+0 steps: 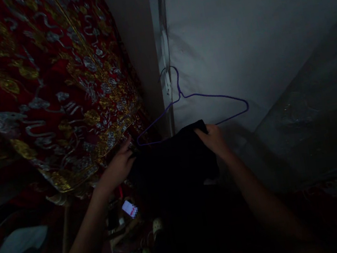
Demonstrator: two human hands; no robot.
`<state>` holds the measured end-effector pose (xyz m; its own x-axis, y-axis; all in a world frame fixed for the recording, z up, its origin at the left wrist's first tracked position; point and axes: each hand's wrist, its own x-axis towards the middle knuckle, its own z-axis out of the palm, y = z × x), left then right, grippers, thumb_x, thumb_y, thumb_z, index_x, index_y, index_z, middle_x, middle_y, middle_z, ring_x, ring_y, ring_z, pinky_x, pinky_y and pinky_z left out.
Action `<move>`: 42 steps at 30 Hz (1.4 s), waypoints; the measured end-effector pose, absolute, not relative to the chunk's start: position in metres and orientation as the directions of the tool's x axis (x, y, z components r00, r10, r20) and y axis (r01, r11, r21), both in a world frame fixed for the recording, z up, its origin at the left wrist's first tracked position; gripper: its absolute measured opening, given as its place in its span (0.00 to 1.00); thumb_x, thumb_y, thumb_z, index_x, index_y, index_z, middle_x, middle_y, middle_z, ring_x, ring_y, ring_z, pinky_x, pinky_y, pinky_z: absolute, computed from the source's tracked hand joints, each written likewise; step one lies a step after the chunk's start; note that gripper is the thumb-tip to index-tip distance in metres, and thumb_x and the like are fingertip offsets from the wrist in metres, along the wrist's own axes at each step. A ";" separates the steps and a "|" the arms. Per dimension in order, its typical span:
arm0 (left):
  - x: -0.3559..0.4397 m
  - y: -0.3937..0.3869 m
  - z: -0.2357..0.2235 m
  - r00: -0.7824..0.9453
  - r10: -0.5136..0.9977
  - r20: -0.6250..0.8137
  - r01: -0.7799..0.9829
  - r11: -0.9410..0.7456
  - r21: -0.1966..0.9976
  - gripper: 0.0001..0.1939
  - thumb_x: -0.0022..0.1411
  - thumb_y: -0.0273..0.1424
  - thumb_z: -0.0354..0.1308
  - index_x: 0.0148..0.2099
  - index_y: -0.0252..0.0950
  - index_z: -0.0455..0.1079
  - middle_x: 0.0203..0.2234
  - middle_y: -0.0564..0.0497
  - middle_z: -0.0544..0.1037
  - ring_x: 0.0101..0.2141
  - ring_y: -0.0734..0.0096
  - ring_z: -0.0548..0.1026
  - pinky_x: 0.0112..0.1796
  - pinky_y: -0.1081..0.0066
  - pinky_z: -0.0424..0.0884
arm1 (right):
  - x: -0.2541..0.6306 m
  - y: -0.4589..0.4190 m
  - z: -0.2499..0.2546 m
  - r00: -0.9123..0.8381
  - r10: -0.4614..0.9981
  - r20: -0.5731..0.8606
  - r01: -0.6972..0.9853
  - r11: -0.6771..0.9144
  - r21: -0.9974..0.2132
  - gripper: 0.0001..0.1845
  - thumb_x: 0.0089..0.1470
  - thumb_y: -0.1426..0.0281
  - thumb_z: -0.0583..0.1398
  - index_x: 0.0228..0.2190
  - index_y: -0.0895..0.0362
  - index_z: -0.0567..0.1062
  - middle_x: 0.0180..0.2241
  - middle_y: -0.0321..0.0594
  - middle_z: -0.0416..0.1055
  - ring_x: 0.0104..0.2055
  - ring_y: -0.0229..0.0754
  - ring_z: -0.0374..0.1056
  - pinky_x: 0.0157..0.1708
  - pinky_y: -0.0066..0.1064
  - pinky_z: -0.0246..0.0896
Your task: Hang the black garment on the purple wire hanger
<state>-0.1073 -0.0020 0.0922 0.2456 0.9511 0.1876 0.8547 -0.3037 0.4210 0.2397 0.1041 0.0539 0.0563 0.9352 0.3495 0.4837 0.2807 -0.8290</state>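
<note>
A purple wire hanger [190, 102] hangs by its hook from a fitting on the white wall. A black garment [177, 163] is draped over the hanger's lower bar and hangs down into shadow. My left hand [120, 164] grips the garment's left edge close to the hanger's left corner, fingers closed. My right hand [215, 140] pinches the garment's upper right edge just below the bar, fingers curled over the cloth.
A red garment with gold and silver embroidery [48, 85] hangs at the left, close to my left hand. A clear plastic cover [318, 112] drapes at the right. Small items, cables and a white tag [129, 209] lie in the dark below.
</note>
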 end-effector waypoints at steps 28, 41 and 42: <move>-0.067 0.075 0.146 0.140 0.769 0.624 0.555 -0.583 0.593 0.14 0.64 0.25 0.52 0.43 0.37 0.80 0.40 0.48 0.81 0.43 0.66 0.78 0.48 0.67 0.72 | 0.189 0.065 0.041 0.167 0.925 0.341 0.486 0.224 -0.845 0.22 0.54 0.55 0.55 0.15 0.54 0.65 0.16 0.38 0.66 0.19 0.40 0.63 0.18 0.28 0.48; -0.056 0.093 0.136 0.261 0.777 0.572 0.679 -0.570 0.464 0.15 0.71 0.35 0.47 0.49 0.38 0.74 0.44 0.47 0.79 0.47 0.63 0.76 0.52 0.65 0.69 | 0.274 0.039 0.088 0.361 0.705 0.610 0.471 0.427 -0.772 0.35 0.55 0.68 0.59 0.64 0.55 0.63 0.61 0.49 0.67 0.58 0.50 0.68 0.55 0.42 0.66; -0.056 0.092 0.139 0.278 0.778 0.563 0.686 -0.572 0.450 0.15 0.71 0.35 0.47 0.49 0.38 0.74 0.44 0.47 0.79 0.47 0.63 0.75 0.52 0.65 0.69 | 0.290 0.042 0.095 0.350 0.733 0.584 0.488 0.389 -0.781 0.31 0.55 0.66 0.59 0.60 0.56 0.68 0.57 0.49 0.71 0.54 0.51 0.71 0.51 0.42 0.69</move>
<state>-0.0563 0.0916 0.1385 0.2784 0.7779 0.5634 0.6859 -0.5716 0.4503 0.2901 0.0423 0.0951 0.3499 0.7326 0.5838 0.4883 0.3892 -0.7811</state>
